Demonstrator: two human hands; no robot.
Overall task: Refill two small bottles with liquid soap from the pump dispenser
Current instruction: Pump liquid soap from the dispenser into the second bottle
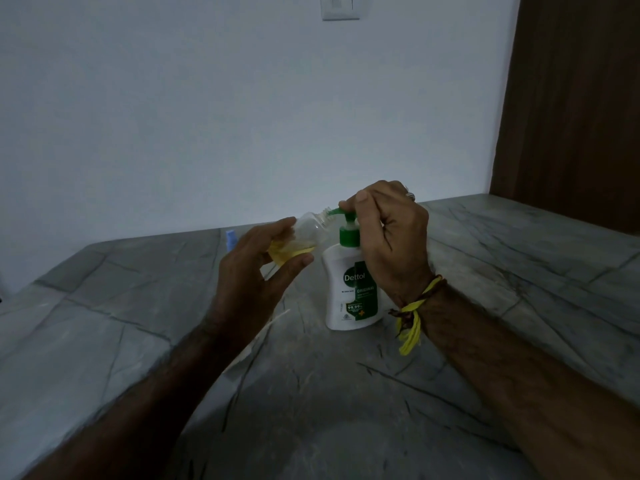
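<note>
We are gripping a tilted clear plastic bottle (304,233) in our left hand (256,271) | right hand (388,230) pressing the white green-topped pump dispenser (349,285) | bottle partly filling; second bottle unseen.

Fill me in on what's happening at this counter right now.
A person is refilling a small clear bottle from a white pump dispenser that stands on the grey stone counter. The left hand holds the bottle tilted, its open neck up against the green nozzle. The right hand is on the pump head, index finger on top. Some yellow soap already sits in the bottle. A small blue thing stands behind the left hand, too hidden to identify.
</note>
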